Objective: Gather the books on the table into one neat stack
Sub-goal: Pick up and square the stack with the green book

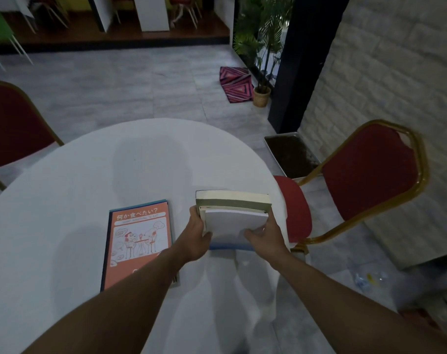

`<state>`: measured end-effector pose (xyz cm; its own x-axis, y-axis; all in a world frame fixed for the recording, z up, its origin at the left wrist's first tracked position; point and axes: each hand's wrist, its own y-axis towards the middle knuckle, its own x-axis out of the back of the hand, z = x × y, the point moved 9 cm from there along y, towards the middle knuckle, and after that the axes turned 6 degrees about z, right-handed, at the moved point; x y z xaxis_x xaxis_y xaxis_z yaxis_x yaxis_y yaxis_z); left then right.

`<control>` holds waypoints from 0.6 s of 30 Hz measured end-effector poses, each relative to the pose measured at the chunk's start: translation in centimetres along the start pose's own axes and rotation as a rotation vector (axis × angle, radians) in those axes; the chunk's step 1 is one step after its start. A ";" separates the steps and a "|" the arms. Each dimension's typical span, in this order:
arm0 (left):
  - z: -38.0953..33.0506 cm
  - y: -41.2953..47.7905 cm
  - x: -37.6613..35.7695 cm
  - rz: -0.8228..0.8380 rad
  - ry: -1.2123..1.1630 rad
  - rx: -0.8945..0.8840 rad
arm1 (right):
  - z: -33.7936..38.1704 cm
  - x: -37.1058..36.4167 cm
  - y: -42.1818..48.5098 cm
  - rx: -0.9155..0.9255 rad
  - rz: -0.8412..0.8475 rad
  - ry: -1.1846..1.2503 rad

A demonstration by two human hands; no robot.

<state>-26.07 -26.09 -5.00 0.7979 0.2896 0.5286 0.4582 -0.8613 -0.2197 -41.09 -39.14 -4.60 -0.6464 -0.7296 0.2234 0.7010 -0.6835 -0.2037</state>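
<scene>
A small pile of books (234,215) sits near the right edge of the round white table (89,180), a pale-covered one on top of thicker ones. My left hand (198,235) grips the pile's left side and my right hand (264,237) holds its near right corner. To the left lies an orange book (138,241) with a cartoon cover, flat on top of a blue-edged book; my left forearm crosses its near corner.
Red chairs with gold frames stand at the right (370,175) and far left (10,123) of the table. A tray of soil (291,154), a potted plant (262,95) and a patterned cloth (236,83) lie on the floor beyond.
</scene>
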 end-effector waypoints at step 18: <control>-0.9 -0.4 0.2 0.015 0.041 -0.002 | -0.9 0.3 0.2 -0.016 0.032 -0.102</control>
<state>-26.42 -26.07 -4.06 0.7880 0.2598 0.5582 0.4456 -0.8662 -0.2259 -41.40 -39.47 -5.42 -0.5892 -0.7451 0.3126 0.7151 -0.6610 -0.2276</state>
